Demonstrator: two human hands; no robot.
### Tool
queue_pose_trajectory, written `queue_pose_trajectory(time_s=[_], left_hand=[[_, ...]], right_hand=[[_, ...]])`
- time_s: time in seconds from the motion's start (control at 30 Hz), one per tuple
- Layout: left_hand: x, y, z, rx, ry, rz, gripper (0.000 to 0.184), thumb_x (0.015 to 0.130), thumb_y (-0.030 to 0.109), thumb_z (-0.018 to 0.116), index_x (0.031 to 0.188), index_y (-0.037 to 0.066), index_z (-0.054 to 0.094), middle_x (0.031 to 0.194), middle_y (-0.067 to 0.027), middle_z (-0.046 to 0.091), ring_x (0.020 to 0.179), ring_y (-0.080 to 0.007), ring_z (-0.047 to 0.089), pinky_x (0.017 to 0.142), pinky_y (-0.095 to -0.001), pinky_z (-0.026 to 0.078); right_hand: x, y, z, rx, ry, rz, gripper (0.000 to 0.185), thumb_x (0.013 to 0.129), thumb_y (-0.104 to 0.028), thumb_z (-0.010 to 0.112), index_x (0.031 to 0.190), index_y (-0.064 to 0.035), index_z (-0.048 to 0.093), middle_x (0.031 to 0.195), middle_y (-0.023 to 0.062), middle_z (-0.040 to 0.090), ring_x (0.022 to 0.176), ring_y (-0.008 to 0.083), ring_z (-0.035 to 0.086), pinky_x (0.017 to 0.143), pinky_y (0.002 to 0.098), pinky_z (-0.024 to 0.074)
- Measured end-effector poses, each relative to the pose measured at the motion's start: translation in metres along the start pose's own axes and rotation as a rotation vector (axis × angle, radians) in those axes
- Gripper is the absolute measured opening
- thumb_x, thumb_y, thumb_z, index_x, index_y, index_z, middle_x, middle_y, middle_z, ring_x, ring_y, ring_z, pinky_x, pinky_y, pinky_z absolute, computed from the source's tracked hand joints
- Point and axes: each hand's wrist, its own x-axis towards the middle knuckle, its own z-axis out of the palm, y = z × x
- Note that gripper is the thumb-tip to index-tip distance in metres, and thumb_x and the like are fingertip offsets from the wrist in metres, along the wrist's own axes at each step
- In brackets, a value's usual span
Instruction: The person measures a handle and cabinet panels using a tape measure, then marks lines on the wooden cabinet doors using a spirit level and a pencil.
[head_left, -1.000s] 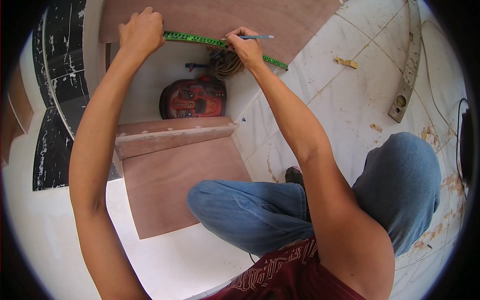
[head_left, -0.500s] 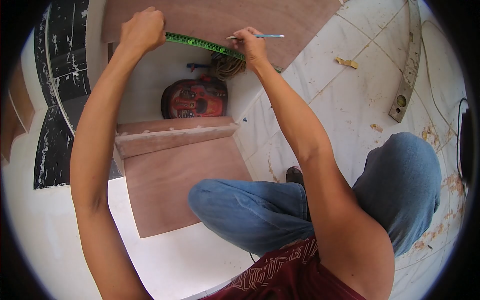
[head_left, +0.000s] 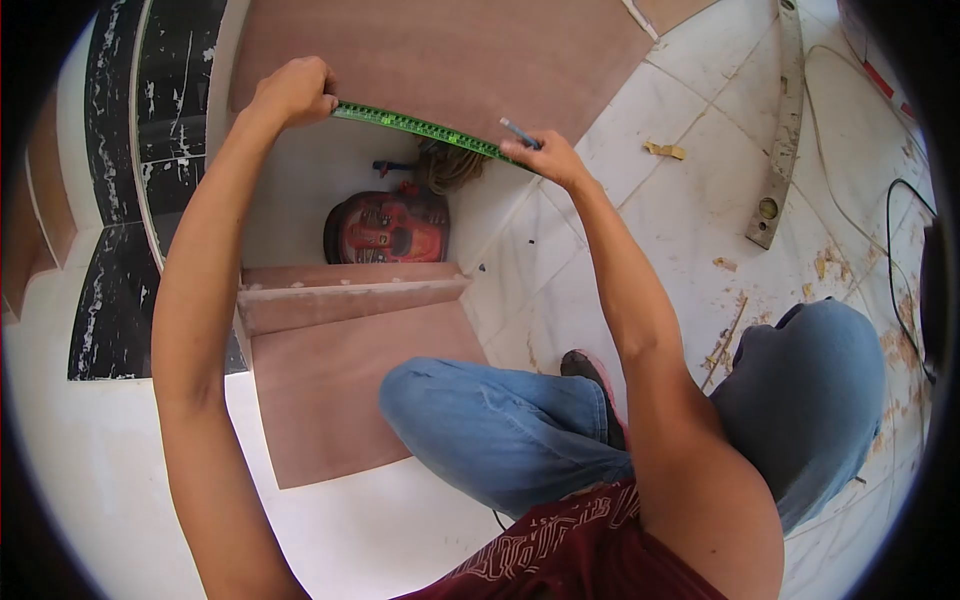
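Note:
A green tape measure (head_left: 420, 127) is stretched along the near edge of a brown wooden panel (head_left: 440, 60). At the panel's left part, my left hand (head_left: 295, 92) is closed on one end of the tape. My right hand (head_left: 550, 158) is at the other end, by the panel's right corner, with its fingers against the tape. It also grips a pencil (head_left: 518, 132), whose blunt-looking end sticks up to the left; its other end is hidden in the fingers.
Below the panel is a white recess with a red and black bag (head_left: 392, 228) and coiled rope (head_left: 448, 168). A metal spirit level (head_left: 780, 130) lies on the tiled floor among wood scraps (head_left: 664, 150) and shavings. A cable (head_left: 905, 260) runs at the right. Another brown board (head_left: 370, 390) lies nearer my knee.
My right hand has moved right and down along the tape toward the panel's corner. The pencil has swung from nearly level to slanting. The whole view has shifted slightly.

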Motion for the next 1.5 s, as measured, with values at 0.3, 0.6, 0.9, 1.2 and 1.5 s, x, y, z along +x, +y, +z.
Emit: queue_pose_trajectory(time_s=[0.3, 0.6, 0.9, 1.2, 1.5], left_hand=[[-0.025, 0.009, -0.006, 0.037, 0.038, 0.030, 0.022, 0.083, 0.023, 0.077, 0.101, 0.009, 0.076, 0.116, -0.0094, 0.063, 0.114, -0.0330, 0.059, 0.093, -0.0482, 0.053], [-0.033, 0.009, 0.003, 0.071, 0.068, -0.052, 0.019, 0.085, 0.022, 0.075, 0.100, 0.010, 0.077, 0.118, -0.0089, 0.059, 0.119, -0.0322, 0.054, 0.094, -0.0502, 0.053], [-0.036, 0.013, 0.016, 0.131, 0.192, -0.105, 0.012, 0.084, 0.018, 0.075, 0.094, 0.012, 0.075, 0.114, -0.0083, 0.058, 0.117, -0.0312, 0.055, 0.090, -0.0525, 0.055], [-0.024, 0.009, 0.027, 0.155, 0.216, -0.105, 0.014, 0.083, 0.016, 0.074, 0.097, 0.011, 0.075, 0.114, -0.0083, 0.057, 0.115, -0.0308, 0.056, 0.087, -0.0535, 0.055], [-0.035, 0.014, 0.027, 0.211, 0.288, -0.034, 0.016, 0.084, 0.015, 0.072, 0.099, 0.011, 0.075, 0.111, -0.0089, 0.060, 0.112, -0.0299, 0.057, 0.084, -0.0534, 0.055]], right_hand=[[0.003, -0.022, 0.017, -0.147, 0.055, -0.124, 0.029, 0.085, -0.034, 0.075, 0.106, -0.0145, 0.077, 0.092, 0.0173, 0.073, 0.090, 0.0355, 0.068, 0.080, 0.0447, 0.0514], [0.022, -0.068, 0.034, -0.079, 0.086, -0.274, 0.023, 0.085, -0.025, 0.074, 0.103, -0.0106, 0.077, 0.090, 0.0186, 0.072, 0.085, 0.0362, 0.068, 0.077, 0.0440, 0.0522], [0.047, -0.039, 0.084, 0.414, 0.140, -0.032, 0.016, 0.086, -0.017, 0.074, 0.097, -0.0058, 0.077, 0.085, 0.0131, 0.074, 0.082, 0.0240, 0.070, 0.078, 0.0379, 0.0527], [0.058, -0.038, 0.095, 0.466, 0.297, -0.058, 0.014, 0.085, -0.016, 0.075, 0.094, -0.0063, 0.078, 0.084, 0.0118, 0.074, 0.082, 0.0225, 0.069, 0.079, 0.0375, 0.0531], [0.051, -0.043, 0.079, 0.422, 0.180, 0.056, 0.016, 0.081, -0.019, 0.078, 0.094, -0.0099, 0.080, 0.086, 0.0111, 0.076, 0.084, 0.0214, 0.071, 0.079, 0.0358, 0.0538]])
